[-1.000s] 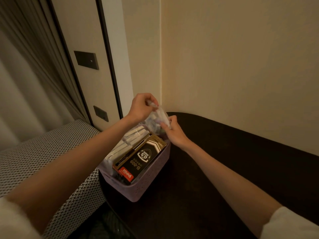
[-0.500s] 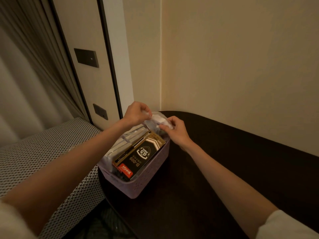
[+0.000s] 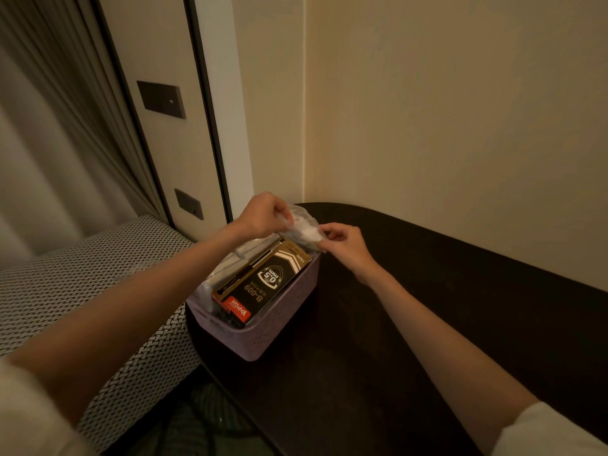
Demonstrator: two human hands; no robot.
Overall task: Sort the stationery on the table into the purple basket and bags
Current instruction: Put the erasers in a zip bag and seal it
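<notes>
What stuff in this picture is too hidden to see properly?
Head view only:
- Contents of the clear plastic bag: crumpled plastic and both hands, left hand and right hand, hide them.
- Items under the black pen box in the purple basket: the box covers them.
- Floor below the dark table: too dim.

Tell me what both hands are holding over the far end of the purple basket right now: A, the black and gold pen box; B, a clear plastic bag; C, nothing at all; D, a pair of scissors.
B: the left hand and right hand each pinch an edge of the clear plastic bag above the purple basket, while the black and gold pen box lies untouched inside.
</notes>
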